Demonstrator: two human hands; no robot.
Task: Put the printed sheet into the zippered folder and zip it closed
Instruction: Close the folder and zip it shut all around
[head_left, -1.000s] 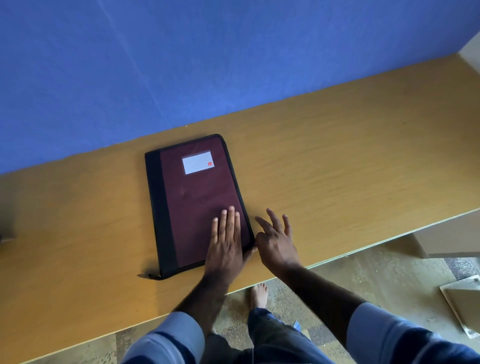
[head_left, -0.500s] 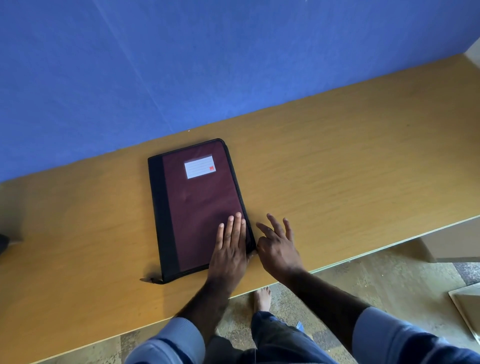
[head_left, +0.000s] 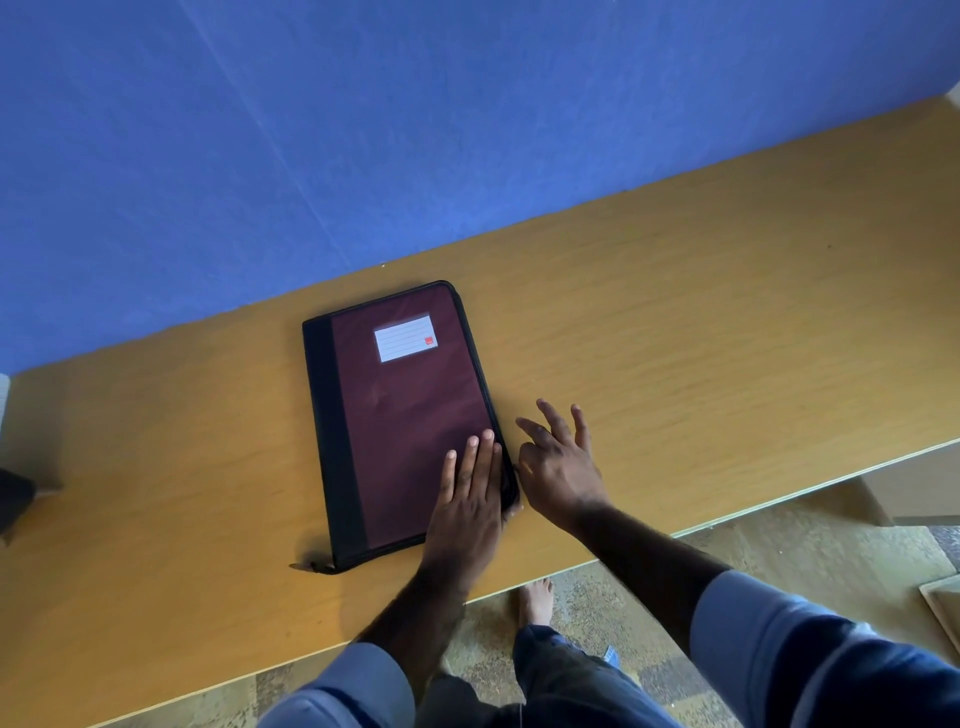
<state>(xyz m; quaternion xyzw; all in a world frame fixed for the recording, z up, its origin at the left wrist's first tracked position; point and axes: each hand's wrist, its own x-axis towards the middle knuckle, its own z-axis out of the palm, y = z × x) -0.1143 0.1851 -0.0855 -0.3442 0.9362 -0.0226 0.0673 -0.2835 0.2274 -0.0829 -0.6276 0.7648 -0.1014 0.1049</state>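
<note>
right hand (head_left: 558, 467) slid up folder (head_left: 410, 415) edge — fingers spread; left hand (head_left: 467, 499) still flat on cover.

Maroon folder (head_left: 415, 415) with black spine, yellow-brown table (head_left: 675, 338), blue wall (head_left: 363, 130).

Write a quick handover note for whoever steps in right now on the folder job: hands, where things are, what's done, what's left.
Left hand: flat, palm down on the near right corner of the zippered folder, pressing it.
Right hand: at the folder's right edge near that corner, fingers spread, thumb side by the zipper; whether it holds a pull cannot be seen.
Folder lies shut on the wooden table, label up. A zipper pull sticks out at the near left corner.
Printed sheet not visible, presumably inside.
Left: confirm the zip is fully closed.
</note>
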